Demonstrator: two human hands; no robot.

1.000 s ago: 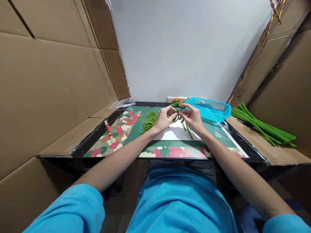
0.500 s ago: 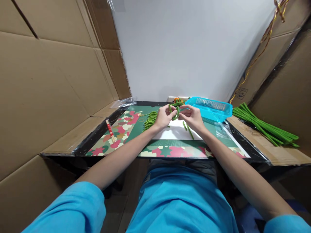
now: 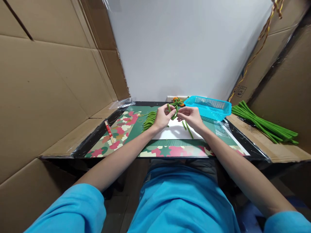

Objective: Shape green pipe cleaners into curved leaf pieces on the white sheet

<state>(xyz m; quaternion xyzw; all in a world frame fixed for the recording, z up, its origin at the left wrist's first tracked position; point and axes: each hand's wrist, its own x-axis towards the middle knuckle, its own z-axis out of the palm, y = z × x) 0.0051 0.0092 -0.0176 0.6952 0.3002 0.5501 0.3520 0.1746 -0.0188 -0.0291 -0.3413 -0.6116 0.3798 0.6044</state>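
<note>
Pinching a bent, fuzzy green pipe-cleaner-like piece [image 3: 176,110] between thumb and fingers of the left hand [image 3: 163,117], above the far part of the white rectangular paper sheet [image 3: 167,133]. Bringing the curled fingertips of the right hand [image 3: 191,116] up to the looped side of the same piece; cannot tell from this view between gripping and merely touching. On the white sheet, toward its right part, with two short straight green pieces [image 3: 189,131] lying near each other. Left of the sheet, with a row of curved green fuzzy pieces [image 3: 149,121], and farther left, with a red-and-white wrapped pair of pale sticks [image 3: 108,131] on the surface [image 3: 82,149]. Beyond the sheet, with orange-and-green fuzzy ornaments [image 3: 178,101]; beyond and to its right, with a bright blue perforated plastic basket [image 3: 216,114]. Well to the right of the sheet, with a bundle of long green fuzzy stems [image 3: 264,123] on cardboard.
</note>
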